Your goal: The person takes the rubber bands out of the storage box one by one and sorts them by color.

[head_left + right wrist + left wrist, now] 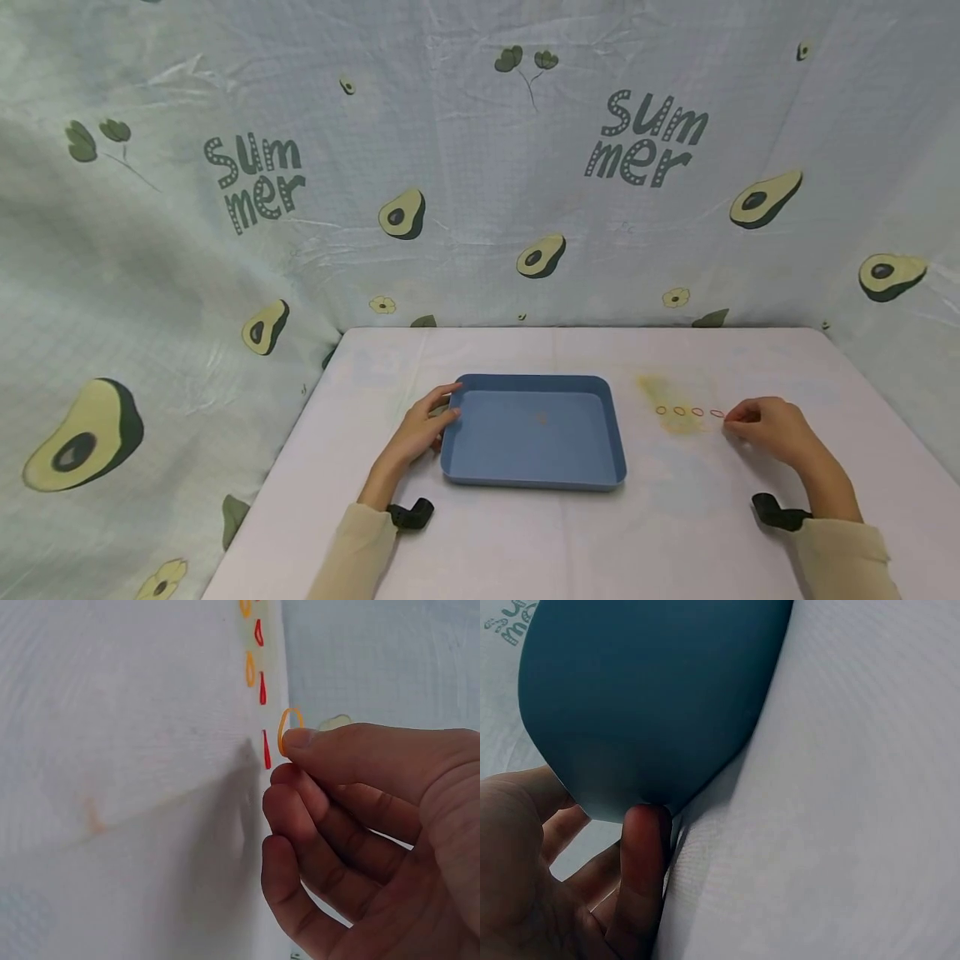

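A shallow blue rectangular tray [532, 450] lies on the table, and my left hand [420, 427] grips its left side. In the left wrist view, the fingers of the left hand [577, 877] bend around the end of the tray [652, 697]. To the right of the tray, my right hand [772, 427] is low over the table. Its thumb and forefinger pinch a small orange rubber band [283, 739], as the right wrist view shows. Beside the right hand [360, 825], several red rubber bands [262, 688] lie in a row, with orange rubber bands [250, 669] alongside.
The table [517, 542] has a pale cover with a yellowish patch [654, 387] near the row of bands. Hanging cloth [465, 158] printed with avocados encloses the table's back and sides. Black wrist cameras [411, 514] sit by both sleeves.
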The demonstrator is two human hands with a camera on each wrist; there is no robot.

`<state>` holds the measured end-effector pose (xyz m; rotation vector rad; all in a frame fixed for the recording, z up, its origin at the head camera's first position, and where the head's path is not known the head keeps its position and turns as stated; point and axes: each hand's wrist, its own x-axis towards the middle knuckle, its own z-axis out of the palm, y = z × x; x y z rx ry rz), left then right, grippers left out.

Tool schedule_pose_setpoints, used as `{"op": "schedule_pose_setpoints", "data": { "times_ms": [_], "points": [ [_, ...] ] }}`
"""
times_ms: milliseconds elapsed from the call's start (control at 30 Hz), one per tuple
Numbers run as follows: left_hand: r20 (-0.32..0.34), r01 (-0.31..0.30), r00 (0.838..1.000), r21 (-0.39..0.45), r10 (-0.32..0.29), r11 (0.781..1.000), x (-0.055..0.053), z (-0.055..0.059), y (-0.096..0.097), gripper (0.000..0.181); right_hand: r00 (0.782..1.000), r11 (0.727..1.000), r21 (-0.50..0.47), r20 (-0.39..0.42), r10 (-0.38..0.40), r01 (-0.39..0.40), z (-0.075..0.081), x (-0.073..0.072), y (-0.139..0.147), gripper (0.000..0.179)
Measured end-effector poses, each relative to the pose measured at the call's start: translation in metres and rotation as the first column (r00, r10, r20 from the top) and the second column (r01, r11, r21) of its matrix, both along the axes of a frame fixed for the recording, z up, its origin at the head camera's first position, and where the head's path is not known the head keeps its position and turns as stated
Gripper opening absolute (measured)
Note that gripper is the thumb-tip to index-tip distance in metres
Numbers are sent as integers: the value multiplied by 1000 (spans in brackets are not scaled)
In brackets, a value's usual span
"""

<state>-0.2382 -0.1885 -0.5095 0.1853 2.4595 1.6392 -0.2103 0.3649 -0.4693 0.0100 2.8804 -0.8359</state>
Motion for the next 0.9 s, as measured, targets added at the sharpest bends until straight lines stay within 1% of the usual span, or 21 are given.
{"op": "schedule_pose_setpoints", "data": {
  "times_ms": [133, 367, 900],
  "points": [
    [4, 4, 1000, -3, -4, 1000, 0, -1, -1, 53, 1000, 1000, -9, 1, -2, 2, -5, 1, 1, 21],
    [-2, -10, 1000, -4, 10, 1000, 1, -1, -1, 51, 1000, 1000, -16, -9, -8, 8, -7, 1, -1, 20],
    [-3, 7, 1000, 4, -7, 1000, 0, 0, 0, 53, 999, 999, -24, -2, -38, 38, -14, 0, 2, 22]
  ]
}}
